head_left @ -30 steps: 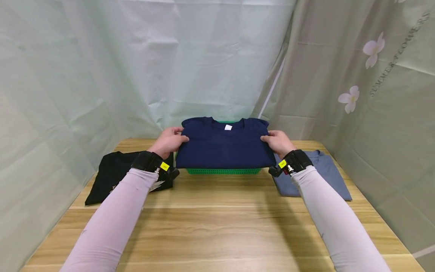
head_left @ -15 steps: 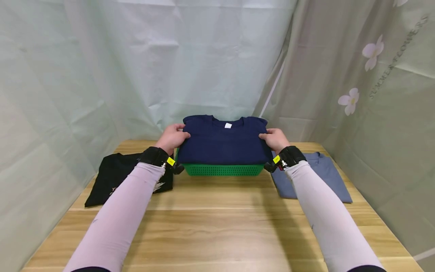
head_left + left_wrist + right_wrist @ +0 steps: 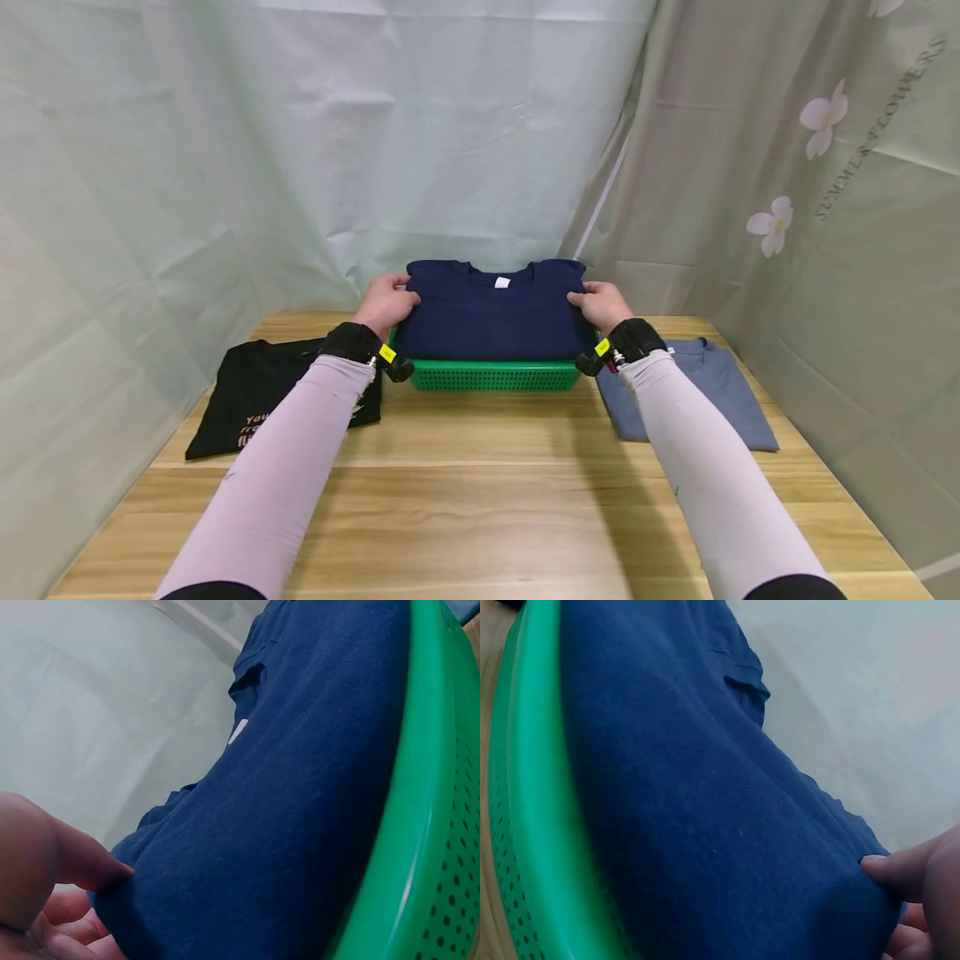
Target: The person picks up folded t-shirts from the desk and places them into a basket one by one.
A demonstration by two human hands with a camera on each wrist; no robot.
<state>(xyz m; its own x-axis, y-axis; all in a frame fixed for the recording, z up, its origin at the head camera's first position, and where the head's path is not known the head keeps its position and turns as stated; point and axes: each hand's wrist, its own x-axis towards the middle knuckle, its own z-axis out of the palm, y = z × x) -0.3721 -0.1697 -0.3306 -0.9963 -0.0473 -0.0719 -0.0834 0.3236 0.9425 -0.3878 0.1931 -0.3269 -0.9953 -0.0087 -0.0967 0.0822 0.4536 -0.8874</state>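
Note:
A folded navy T-shirt [image 3: 491,321] with a white neck label lies flat across a green perforated basket [image 3: 495,377], its collar toward the back. My left hand [image 3: 387,303] pinches the shirt's left side, thumb on top and fingers underneath. On the opposite side my right hand [image 3: 602,306] holds the cloth in the same way. In the left wrist view the front fold of the T-shirt [image 3: 285,802] sits just inside the rim of the basket [image 3: 409,825]. From the right wrist, my thumb [image 3: 881,868] presses on the shirt's edge.
A folded black T-shirt [image 3: 225,408] with printed lettering lies left on the wooden table [image 3: 480,500], partly behind my left arm. A folded grey-blue T-shirt [image 3: 720,392] lies right, partly behind my right arm. Pale curtains [image 3: 465,133] hang behind and at both sides.
Both hands have lowered the navy T-shirt and drawn slightly closer together. The shirt has settled back into the basket, and more of the basket's front wall and rim now shows.

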